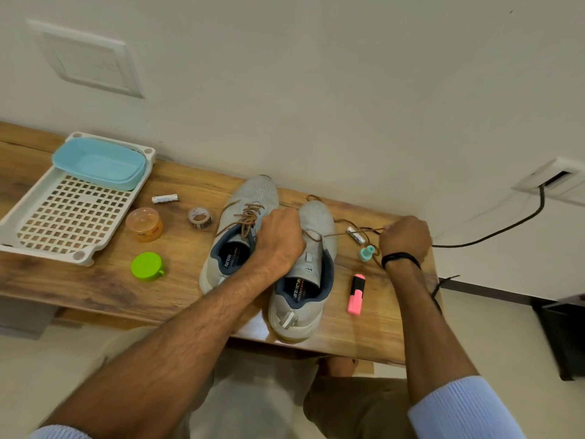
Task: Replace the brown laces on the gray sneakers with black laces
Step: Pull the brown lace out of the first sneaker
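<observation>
Both forearms reach forward and are bare, with the light blue sleeves (459, 410) ending near the elbows. The left hand (280, 237) lies knuckles up, its fingers curled downward and hidden, so its grip is unclear. The right hand (405, 237), further right, pinches a brown lace (373, 230) with curled fingers

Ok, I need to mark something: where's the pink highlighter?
Head view: the pink highlighter lies on the wooden table, right of the nearer gray sneaker, just nearer than the small teal cap.
</observation>
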`<state>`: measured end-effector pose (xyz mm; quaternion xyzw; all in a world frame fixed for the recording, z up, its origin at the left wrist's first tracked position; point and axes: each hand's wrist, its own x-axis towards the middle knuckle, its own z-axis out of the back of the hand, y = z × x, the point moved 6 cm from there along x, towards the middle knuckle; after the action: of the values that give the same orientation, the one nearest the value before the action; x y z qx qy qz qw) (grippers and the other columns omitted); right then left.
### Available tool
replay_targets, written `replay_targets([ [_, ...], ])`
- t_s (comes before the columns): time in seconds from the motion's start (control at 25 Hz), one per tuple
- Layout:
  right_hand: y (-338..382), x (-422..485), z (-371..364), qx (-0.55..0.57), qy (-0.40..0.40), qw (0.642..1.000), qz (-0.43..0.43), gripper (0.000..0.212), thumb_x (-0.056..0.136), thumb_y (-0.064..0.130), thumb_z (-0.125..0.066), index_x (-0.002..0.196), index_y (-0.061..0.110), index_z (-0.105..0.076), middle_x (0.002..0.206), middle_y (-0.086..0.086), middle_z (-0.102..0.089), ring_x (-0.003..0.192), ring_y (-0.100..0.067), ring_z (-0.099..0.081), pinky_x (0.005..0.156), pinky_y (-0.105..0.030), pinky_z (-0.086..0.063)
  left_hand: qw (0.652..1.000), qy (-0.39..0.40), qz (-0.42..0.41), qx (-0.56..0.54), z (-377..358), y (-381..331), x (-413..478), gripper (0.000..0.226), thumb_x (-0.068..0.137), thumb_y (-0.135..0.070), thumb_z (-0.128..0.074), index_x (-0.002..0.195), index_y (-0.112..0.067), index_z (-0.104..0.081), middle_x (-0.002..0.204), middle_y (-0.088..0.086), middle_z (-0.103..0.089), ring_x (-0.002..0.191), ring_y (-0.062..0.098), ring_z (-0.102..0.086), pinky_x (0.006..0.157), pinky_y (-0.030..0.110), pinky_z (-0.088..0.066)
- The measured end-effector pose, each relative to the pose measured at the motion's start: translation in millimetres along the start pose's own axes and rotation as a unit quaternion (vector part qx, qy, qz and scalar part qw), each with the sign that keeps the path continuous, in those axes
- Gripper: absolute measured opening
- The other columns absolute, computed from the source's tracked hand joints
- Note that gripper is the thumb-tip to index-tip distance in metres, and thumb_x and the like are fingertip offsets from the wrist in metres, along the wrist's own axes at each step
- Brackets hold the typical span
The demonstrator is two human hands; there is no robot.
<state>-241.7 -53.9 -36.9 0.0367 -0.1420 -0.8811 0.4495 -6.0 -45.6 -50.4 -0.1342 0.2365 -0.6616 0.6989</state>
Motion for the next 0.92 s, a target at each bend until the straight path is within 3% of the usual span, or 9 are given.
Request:
replay_targets([
  [0.12, 33, -15, -21, 0.089, 0.126, 0.979, 0.137, 0.031, 0.083, 0.017, -0.075, 0.113, 0.013, -0.067, 0.119, -0.01, -0.062, 0.107, -0.025, -0.06, 0.084, -0.028, -0.045, 1.0, 0.001, -0.003, -0.009, -2, 0, 3, 0.023, 0.088, -0.009, -0.064, 0.109, -0.002, -0.062, 0.113, 0.018, -0.063, 0.105, 0.033, -0.06, 0.078, 0.034, -0.045],
  [0.24, 59, -35, -43, 0.053, 0.229, 0.944, 0.23, 0.011, 0.082, 0.026, -0.076, 0.085, 0.016, -0.072, 0.093, 0.001, -0.07, 0.093, -0.017, -0.062, 0.073, -0.023, -0.038, 1.0, 0.012, -0.001, -0.023, -7, 5, 8, 0.028, 0.084, -0.01, -0.065, 0.111, -0.007, -0.069, 0.11, 0.015, -0.068, 0.102, 0.031, -0.063, 0.082, 0.036, -0.05],
  [0.32, 59, -34, -49, -0.006, 0.216, 0.952, 0.216, 0.022, 0.086, 0.03, -0.072, 0.072, 0.014, -0.066, 0.078, -0.001, -0.066, 0.085, -0.022, -0.062, 0.067, -0.026, -0.039, 0.999, 0.015, -0.002, -0.032, -9, 7, 9, 0.029, 0.082, -0.011, -0.066, 0.111, -0.01, -0.071, 0.107, 0.013, -0.069, 0.101, 0.03, -0.064, 0.081, 0.036, -0.052],
  [0.48, 26, -7, -21, -0.127, 0.046, 0.988, 0.079, 0.018, 0.094, 0.022, -0.061, 0.096, 0.004, -0.067, 0.103, -0.014, -0.068, 0.1, -0.03, -0.064, 0.081, -0.034, -0.049, 1.0, 0.018, 0.001, -0.025, -12, 9, 11, 0.032, 0.082, -0.01, -0.067, 0.114, -0.009, -0.068, 0.114, 0.012, -0.068, 0.105, 0.029, -0.063, 0.086, 0.036, -0.053],
  [0.56, 8, 5, -11, -0.137, 0.006, 0.99, 0.039, 0.017, 0.094, 0.017, -0.06, 0.1, 0.003, -0.067, 0.108, -0.017, -0.067, 0.105, -0.032, -0.063, 0.087, -0.035, -0.048, 1.0, 0.015, 0.0, -0.025, -10, 8, 11, 0.033, 0.083, -0.008, -0.065, 0.116, -0.009, -0.067, 0.118, 0.014, -0.066, 0.108, 0.03, -0.062, 0.089, 0.037, -0.052],
  [0.64, 15, 1, -19, -0.119, 0.024, 0.989, 0.08, 0.02, 0.094, 0.018, -0.062, 0.107, 0.004, -0.067, 0.111, -0.015, -0.066, 0.107, -0.031, -0.061, 0.089, -0.035, -0.048, 1.0, 0.006, -0.001, -0.023, -9, 4, 10, 0.033, 0.086, -0.005, -0.062, 0.119, -0.008, -0.065, 0.121, 0.016, -0.063, 0.111, 0.032, -0.059, 0.091, 0.039, -0.051],
  [0.76, 45, -18, -42, 0.05, 0.153, 0.967, 0.195, 0.024, 0.085, 0.017, -0.073, 0.108, 0.012, -0.069, 0.114, -0.007, -0.066, 0.11, -0.024, -0.059, 0.088, -0.029, -0.043, 1.0, 0.006, -0.004, -0.012, -8, 0, 8, 0.034, 0.087, -0.004, -0.061, 0.12, -0.008, -0.063, 0.123, 0.016, -0.061, 0.113, 0.033, -0.058, 0.093, 0.039, -0.05],
  [0.92, 60, -29, -48, 0.041, 0.23, 0.936, 0.263, 0.006, 0.085, 0.016, -0.072, 0.09, 0.016, -0.075, 0.1, -0.002, -0.072, 0.097, -0.018, -0.064, 0.075, -0.022, -0.04, 1.0, 0.003, -0.011, 0.004, -8, 0, 5, 0.03, 0.087, -0.001, -0.058, 0.116, -0.006, -0.063, 0.117, 0.016, -0.062, 0.104, 0.033, -0.059, 0.081, 0.04, -0.049],
])
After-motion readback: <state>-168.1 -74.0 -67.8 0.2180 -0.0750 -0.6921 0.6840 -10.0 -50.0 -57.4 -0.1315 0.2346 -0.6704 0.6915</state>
